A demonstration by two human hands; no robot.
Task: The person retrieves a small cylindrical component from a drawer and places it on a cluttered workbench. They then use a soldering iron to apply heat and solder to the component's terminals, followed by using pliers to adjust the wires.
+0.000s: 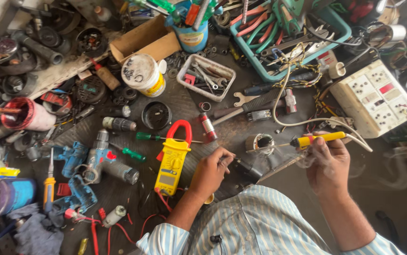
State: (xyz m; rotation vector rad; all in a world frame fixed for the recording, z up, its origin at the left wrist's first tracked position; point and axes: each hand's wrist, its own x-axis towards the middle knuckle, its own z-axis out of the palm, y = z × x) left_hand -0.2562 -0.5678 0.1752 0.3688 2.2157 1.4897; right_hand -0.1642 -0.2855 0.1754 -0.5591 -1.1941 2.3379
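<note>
My right hand grips a yellow-handled soldering iron whose thin tip points left toward a small round metal coil part on the dark bench. Thin smoke drifts around this hand. My left hand is closed on a small dark piece with wire, just below and left of the coil part. A yellow clamp meter with red jaws lies immediately left of my left hand, its red leads trailing toward me.
A white switch-and-socket board sits at the right, a teal tray of tools behind it. A clear box of bits, a white tub, blue drill parts and screwdrivers crowd the left.
</note>
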